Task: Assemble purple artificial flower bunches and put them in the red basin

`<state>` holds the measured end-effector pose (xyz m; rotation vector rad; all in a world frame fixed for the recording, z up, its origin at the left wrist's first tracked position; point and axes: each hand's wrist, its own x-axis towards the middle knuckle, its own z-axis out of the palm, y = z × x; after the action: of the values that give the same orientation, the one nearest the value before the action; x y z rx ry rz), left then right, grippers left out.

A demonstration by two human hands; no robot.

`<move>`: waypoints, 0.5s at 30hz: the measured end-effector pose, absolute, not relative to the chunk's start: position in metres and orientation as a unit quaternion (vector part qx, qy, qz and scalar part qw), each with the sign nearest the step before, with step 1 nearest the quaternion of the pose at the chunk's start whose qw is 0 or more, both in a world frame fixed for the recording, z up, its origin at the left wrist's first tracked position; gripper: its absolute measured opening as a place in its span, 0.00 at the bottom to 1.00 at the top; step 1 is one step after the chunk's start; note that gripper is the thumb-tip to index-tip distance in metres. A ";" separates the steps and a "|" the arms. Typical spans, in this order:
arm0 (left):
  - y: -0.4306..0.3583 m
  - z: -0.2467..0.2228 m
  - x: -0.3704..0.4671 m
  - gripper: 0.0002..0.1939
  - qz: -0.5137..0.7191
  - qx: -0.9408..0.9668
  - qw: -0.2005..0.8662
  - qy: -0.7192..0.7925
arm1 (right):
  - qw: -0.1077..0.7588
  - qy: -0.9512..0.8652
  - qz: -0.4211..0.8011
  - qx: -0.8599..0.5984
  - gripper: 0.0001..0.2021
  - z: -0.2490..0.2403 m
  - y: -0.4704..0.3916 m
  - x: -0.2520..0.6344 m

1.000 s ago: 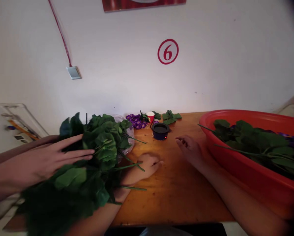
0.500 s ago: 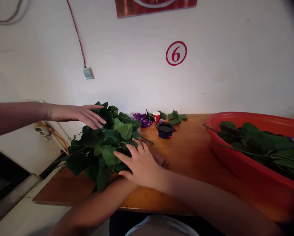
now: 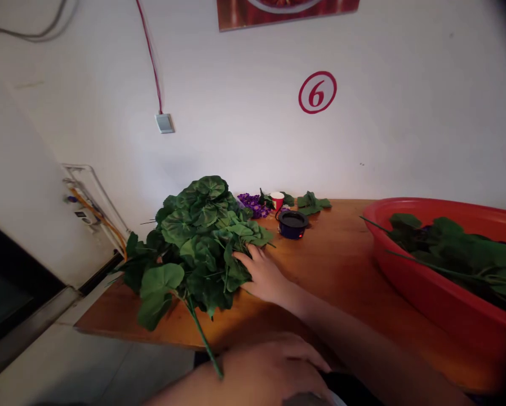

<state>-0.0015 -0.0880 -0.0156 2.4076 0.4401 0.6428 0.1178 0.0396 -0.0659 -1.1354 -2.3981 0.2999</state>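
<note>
A big bushy heap of green artificial leaves [image 3: 198,237] lies on the left part of the wooden table. My right hand [image 3: 265,276] rests against the right side of this heap, fingers apart on the leaves. Low in the frame, close to my body, is my left hand [image 3: 297,363], blurred, its fingertips too unclear to show whether it holds anything. A leaf stem [image 3: 202,332] sticks out from the front of the heap, its lower end overlapping my left forearm.
At the right stands a large red basin [image 3: 388,248] with leaves inside. A small dark pot [image 3: 293,224] with a red light, a red paper cup [image 3: 277,200], purple flowers [image 3: 253,206] and loose leaves [image 3: 312,203] are near the wall. The wooden table's [image 3: 109,321] left corner shows.
The hand reaching in from the left edge is gone from view. My left arm has moved right and toward my body. The heap's leaves are rearranged, with a stem now pointing toward me.
</note>
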 end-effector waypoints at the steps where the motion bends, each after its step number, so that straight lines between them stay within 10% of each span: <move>1: -0.093 -0.014 -0.002 0.21 0.273 0.899 0.302 0.164 | 0.236 -0.872 0.120 -0.412 0.39 -0.068 0.040 0.118; 5: -0.098 -0.005 -0.012 0.15 0.303 0.903 0.279 0.120 | 0.237 -0.861 0.166 -0.418 0.38 -0.071 0.040 0.113; 15: -0.027 -0.072 0.052 0.07 -0.082 0.918 0.389 0.008 | 0.190 -0.815 0.388 -0.385 0.37 -0.034 0.031 0.130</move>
<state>0.0522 -0.0273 -0.0721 2.3341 0.0191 -0.2096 0.1300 0.0313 -0.0342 -1.0828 -2.2907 1.0908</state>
